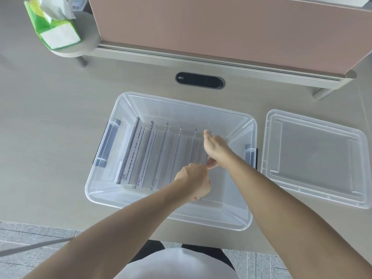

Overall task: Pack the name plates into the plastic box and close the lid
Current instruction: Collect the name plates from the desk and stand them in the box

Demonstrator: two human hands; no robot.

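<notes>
Both grips are down inside the clear plastic box point(128, 109): the left hand point(193, 180) is curled near the front wall with its fingers folded under, and the right hand point(215, 146) reaches across with its thumb up at the far end of the rightmost name plate point(207, 158), fingers wrapped round that plate's near edge. The right grip is clasped on that plate; the left one looks clenched on the same plate's near end, though its fingertips are hidden under the knuckles and I cannot tell for certain what they pinch. The name plates point(145, 154) stand on edge in a row across the box floor, running from the left wall toward the middle, roughly parallel and leaning slightly, with printed text visible on the two at the left. The box sits on the pale bench point(50, 137), open, with grey latches on its two short ends. Its lid point(314, 158) lies flat on the bench just beside the box, to the right, apart from it. At the back left a green tissue pack point(54, 27) rests on a small round shelf, and a dark oval cable port point(199, 80) is set into the bench behind the box.
</notes>
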